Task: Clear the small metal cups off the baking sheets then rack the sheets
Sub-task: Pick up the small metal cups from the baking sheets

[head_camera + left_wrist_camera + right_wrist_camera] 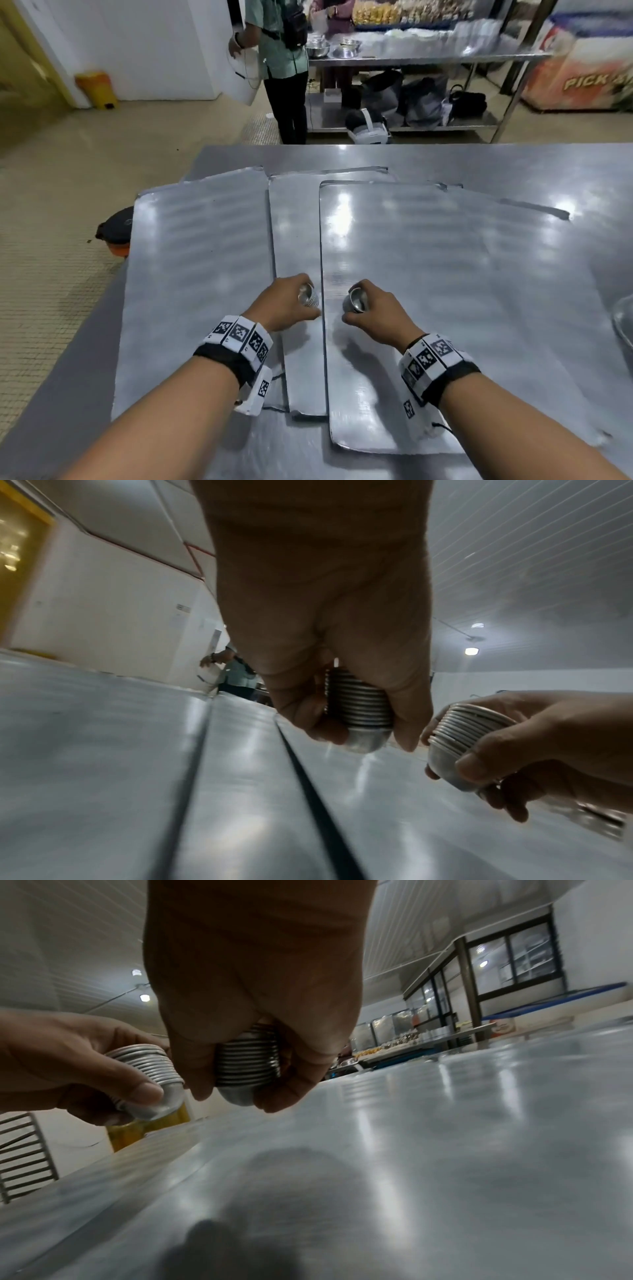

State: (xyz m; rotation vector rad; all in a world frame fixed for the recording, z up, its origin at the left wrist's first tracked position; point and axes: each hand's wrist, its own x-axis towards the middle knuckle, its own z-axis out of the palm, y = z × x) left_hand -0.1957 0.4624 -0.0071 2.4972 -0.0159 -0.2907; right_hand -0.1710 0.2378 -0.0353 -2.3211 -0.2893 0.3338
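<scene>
Now each of the hands grips a nested stack of small metal cups: left hand point(287, 303) on the left stack point(307, 295), right hand point(376, 310) on the right stack point(357, 300), both just above the overlapping baking sheets point(445, 291) on the worktop point(513, 164). Keep both stacks upright and squeezed firmly while carrying them clear, so none slips loose.

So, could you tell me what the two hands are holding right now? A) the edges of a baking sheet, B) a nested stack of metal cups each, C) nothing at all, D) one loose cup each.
B: the left hand grips one ribbed stack of cups and the right hand grips another stack, both above the baking sheets.
</scene>
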